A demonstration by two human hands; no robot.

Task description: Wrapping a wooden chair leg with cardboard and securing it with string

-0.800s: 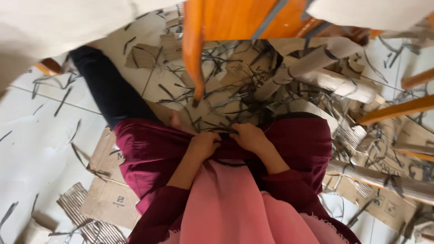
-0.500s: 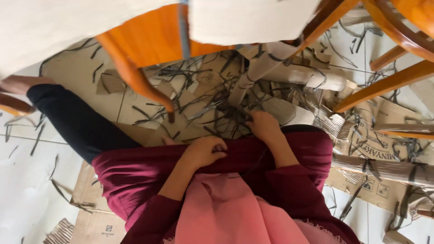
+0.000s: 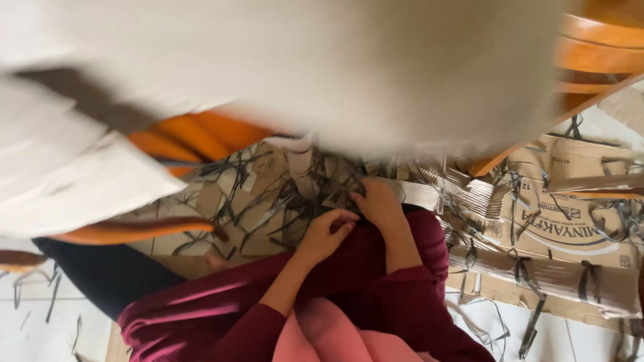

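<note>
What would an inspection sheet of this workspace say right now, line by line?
Surface: white tiled floor, partly covered by flattened cardboard.
Job's things: dark strips piled by the knees; ribbed cardboard piece at the right hand.
Clutter: strips and cardboard scraps scattered widely.
Hands: left hand curled over the maroon lap; whether either grips anything cannot be told.
Cables: nothing seen.
Surroundings: orange wooden chair legs, blurred pale cloth overhead.

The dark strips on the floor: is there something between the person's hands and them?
Nothing visible. The right hand already rests on the strips at the edge of the lap, and the left hand is right beside it. The blurred white sheet hangs above, not between them.
</note>
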